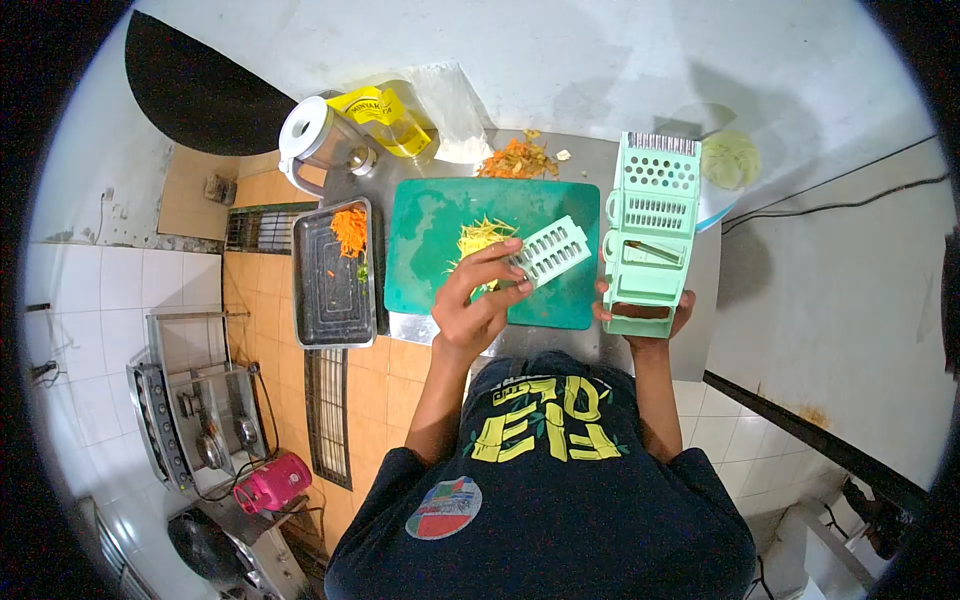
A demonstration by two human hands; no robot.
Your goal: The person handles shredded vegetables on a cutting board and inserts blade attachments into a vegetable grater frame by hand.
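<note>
My left hand (480, 295) pinches a mint-green slicer blade insert (548, 250) over the green cutting board (440, 215). Yellowish shredded vegetable (480, 236) lies on the board just beyond my fingers. My right hand (645, 325) grips the near end of a mint-green grater body (650, 230), which lies along the right side of the board on the steel table (705, 260).
A metal tray (330, 290) with shredded carrot (349, 230) sits left of the board. Behind are a blender jug (320, 140), a yellow oil pouch (385, 115), carrot peelings (517, 160) and a cabbage (730, 160). Below left, on the floor, stand a stove (195, 410) and a pink gas cylinder (272, 482).
</note>
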